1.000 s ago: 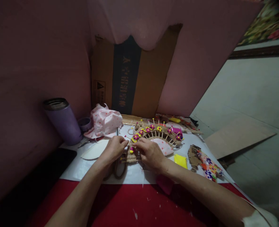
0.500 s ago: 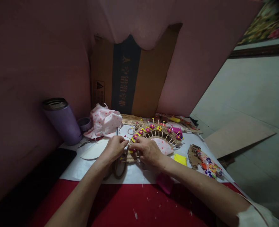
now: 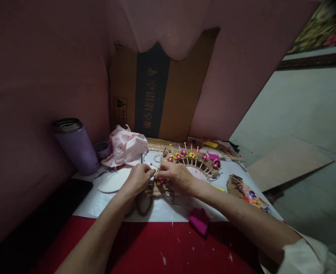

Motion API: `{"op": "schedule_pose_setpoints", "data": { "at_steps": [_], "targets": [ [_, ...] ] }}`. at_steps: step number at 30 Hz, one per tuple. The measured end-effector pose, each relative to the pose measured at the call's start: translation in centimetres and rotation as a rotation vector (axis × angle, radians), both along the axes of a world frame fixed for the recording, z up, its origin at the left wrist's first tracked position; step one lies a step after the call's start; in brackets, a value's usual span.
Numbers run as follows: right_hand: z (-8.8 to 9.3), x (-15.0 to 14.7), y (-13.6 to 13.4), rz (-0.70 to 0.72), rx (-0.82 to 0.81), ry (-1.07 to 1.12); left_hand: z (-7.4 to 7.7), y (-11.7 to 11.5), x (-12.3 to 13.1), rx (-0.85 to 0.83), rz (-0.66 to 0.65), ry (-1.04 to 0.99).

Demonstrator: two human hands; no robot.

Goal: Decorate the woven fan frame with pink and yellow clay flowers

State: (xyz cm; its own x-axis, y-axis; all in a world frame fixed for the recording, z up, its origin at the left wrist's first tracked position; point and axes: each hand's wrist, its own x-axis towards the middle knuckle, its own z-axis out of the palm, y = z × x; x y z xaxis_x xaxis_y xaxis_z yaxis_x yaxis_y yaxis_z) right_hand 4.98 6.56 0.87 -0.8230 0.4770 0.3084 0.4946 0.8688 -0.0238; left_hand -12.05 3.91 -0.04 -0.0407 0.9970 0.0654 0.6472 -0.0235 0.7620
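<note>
A curved twine-woven craft piece [image 3: 202, 161] lies on the white sheet. Thin sticks stand out of it, tipped with yellow and magenta balls, and small flowers in the same colours line its arch. At the arch's left edge, my left hand [image 3: 141, 178] is closed in a pinch, its fingertips against the twine. My right hand [image 3: 179, 178] reaches over the piece, thumb and fingers pressed together close to the left fingertips. Whatever the right fingers hold is too small or hidden to make out. Scissors [image 3: 145, 205] lie below my left hand, partly covered by it. Dotted pink fabric [image 3: 198, 173] shows inside the arch.
To the left stand a purple tumbler [image 3: 76, 146] and its lid [image 3: 102, 149]. Crumpled dotted cloth [image 3: 128, 146] sits behind my left hand. A magenta lump [image 3: 199, 220] rests at the sheet's front edge, and a cardboard piece with flowered plastic [image 3: 252, 194] lies at right.
My right hand has risen slightly along the arch, and its forearm has shifted, covering more of the yellow packet and uncovering the magenta lump. The left hand stays nearly in place.
</note>
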Motion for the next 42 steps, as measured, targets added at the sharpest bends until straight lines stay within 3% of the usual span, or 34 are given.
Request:
{"op": "schedule_pose_setpoints", "data": {
  "at_steps": [9, 16, 20, 26, 28, 32, 36, 42],
  "targets": [
    [2.2, -0.4, 0.8, 0.238, 0.03, -0.201, 0.0, 0.0, 0.0, 0.011, -0.003, 0.02],
    [2.5, -0.7, 1.3, 0.304, 0.042, -0.23, -0.1, 0.1, -0.1, 0.008, -0.005, 0.054],
    [2.5, 0.2, 1.2, 0.267, -0.007, -0.166, 0.1, 0.0, -0.1, 0.004, -0.003, 0.093],
    [1.3, 2.1, -0.9, -0.021, -0.11, -0.013, 0.9, -0.4, -0.6, 0.055, 0.137, 0.183],
    [0.3, 2.4, -1.6, -0.06, -0.111, 0.014, 1.1, -0.5, -0.7, 0.057, 0.109, 0.187],
    [-1.1, 2.3, -2.5, -0.099, -0.101, 0.081, 1.1, -0.7, -0.3, 0.027, -0.034, 0.186],
    [-1.2, 2.0, -2.7, -0.106, -0.113, 0.102, 0.9, -0.7, -0.1, -0.012, -0.113, 0.188],
    [-0.9, 2.1, -2.5, -0.108, -0.108, 0.138, 0.7, -0.4, -0.2, 0.012, -0.048, 0.186]
  ]
}}
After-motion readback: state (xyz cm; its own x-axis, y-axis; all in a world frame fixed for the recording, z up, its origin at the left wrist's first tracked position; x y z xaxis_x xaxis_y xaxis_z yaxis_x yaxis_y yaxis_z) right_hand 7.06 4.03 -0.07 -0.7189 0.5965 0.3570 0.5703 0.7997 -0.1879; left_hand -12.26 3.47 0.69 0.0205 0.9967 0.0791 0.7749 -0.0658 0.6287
